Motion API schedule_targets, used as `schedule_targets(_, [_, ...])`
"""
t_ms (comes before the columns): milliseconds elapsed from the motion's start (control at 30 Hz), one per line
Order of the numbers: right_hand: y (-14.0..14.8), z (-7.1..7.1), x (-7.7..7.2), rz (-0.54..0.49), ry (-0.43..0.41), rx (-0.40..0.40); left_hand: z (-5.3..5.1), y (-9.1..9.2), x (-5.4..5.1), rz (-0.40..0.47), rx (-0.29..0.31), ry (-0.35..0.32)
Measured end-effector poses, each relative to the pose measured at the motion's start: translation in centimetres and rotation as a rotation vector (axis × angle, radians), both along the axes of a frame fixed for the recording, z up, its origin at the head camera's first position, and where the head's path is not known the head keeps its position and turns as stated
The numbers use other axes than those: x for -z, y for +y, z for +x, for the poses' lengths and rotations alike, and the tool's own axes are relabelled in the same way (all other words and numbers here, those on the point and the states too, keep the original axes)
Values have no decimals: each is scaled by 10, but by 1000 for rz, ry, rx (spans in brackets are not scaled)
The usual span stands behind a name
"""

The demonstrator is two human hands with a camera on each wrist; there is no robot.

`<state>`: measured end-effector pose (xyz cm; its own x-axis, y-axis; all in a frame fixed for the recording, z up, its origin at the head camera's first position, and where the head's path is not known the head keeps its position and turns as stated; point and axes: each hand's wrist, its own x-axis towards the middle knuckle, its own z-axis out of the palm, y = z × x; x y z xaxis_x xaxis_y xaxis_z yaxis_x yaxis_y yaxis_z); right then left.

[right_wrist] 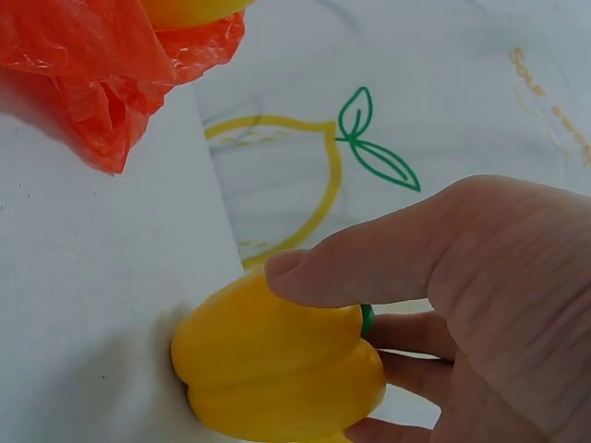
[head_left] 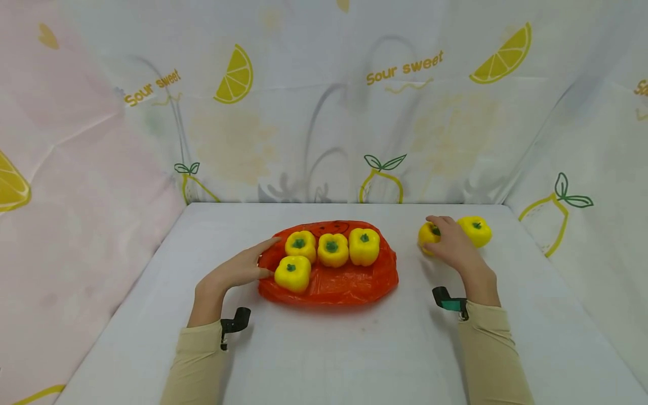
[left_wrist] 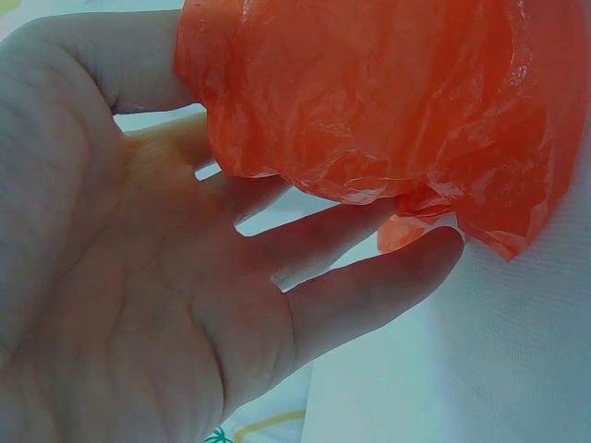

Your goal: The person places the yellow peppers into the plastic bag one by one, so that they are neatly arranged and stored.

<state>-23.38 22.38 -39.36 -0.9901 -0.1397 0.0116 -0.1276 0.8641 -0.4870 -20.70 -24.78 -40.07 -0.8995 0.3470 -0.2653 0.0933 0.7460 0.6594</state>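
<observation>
An orange-red plastic bag (head_left: 349, 288) lies spread on the table with several yellow bell peppers on it, one of them (head_left: 293, 275) at its front left. At the bag's left edge is my left hand (head_left: 238, 270), fingers spread and fairly straight. The left wrist view shows the bag's plastic (left_wrist: 351, 101) covering the ends of some fingers. Farther right, my right hand (head_left: 455, 247) holds a yellow bell pepper (right_wrist: 277, 360), thumb on one side and fingers on the other. That pepper lies low at the table surface. Another yellow bell pepper (head_left: 477, 232) sits just right of the hand.
The white table (head_left: 334, 360) ends at a hanging cloth backdrop (head_left: 324, 112) printed with lemons, which also closes off both sides. Small dark camera mounts (head_left: 237, 320) jut from the wrists.
</observation>
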Motion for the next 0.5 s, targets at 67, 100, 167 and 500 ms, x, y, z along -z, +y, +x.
schedule_targets(67, [0,0,0,14,-6,-11,0,0,0,0,-4,-4])
schedule_targets(100, [0,0,1,18,0,-16,0,0,0,1,-3,-3])
schedule_targets(167, [-1,1,1,24,5,-18,1,0,0,2,-5,-2])
schedule_targets(500, [0,1,4,-29,-1,-35,1,0,0,-3,-3,6])
